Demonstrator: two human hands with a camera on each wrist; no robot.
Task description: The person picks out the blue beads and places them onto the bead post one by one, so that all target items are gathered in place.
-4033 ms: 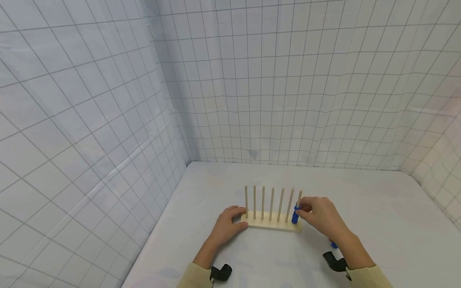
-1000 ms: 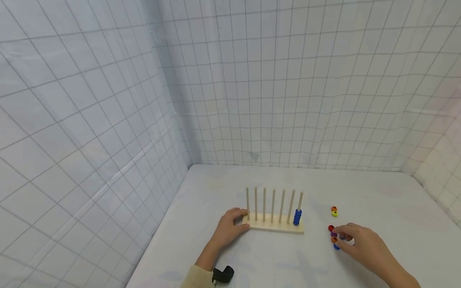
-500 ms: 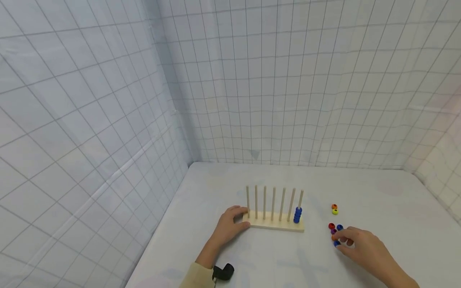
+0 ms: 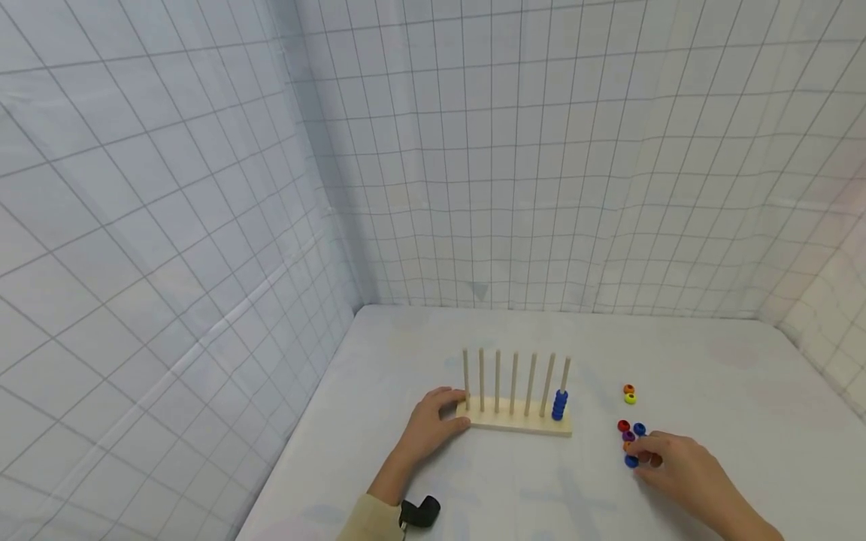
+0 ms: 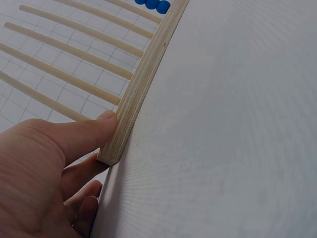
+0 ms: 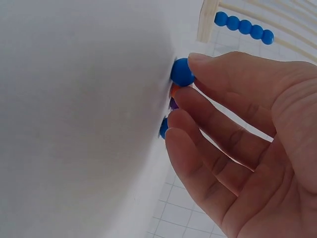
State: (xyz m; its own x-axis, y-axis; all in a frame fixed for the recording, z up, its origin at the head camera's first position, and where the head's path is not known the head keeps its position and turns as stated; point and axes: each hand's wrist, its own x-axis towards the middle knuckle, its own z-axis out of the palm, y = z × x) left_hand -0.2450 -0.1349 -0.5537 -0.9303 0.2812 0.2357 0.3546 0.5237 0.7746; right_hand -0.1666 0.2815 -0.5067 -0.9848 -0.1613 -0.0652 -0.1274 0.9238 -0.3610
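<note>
So, starting from the left, the person's left hand [image 4: 428, 428] is gripping the end of the wooden rack [image 4: 514, 425], thumb on the near edge and fingers tucking around behind. I'm guessing that plank is being pretty light but totally stiff, so bracing an end like that is making sense, since it'd probably be sliding on the cloth otherwise. Its pegs [image 4: 514, 383] are standing upright and looking thin, so I'm not trusting them as handles. The last peg along is carrying a blue stack [image 4: 559, 405] of beads.

Further right, loose beads are lying on the white table [image 4: 473, 488]: a red bead [image 4: 624, 426], a purple bead [image 4: 628, 436] and a near orange bead [image 4: 628, 446] are clustering together, while a far orange bead [image 4: 629, 389] and a yellow bead [image 4: 631, 399] are sitting farther back. The blue bead [image 6: 182, 72] is resting at the near end of the cluster, and the right hand [image 4: 690, 477] looks to be pinching it between thumb and index finger. I'm reckoning it's hard, nearly weightless and a bit slippery, so fingertips on opposite sides are suiting it best. Another one, the other blue bead [image 4: 639, 429], is sitting just beyond.

Brands? I'm spotting no readable labels or writing anywhere.
</note>
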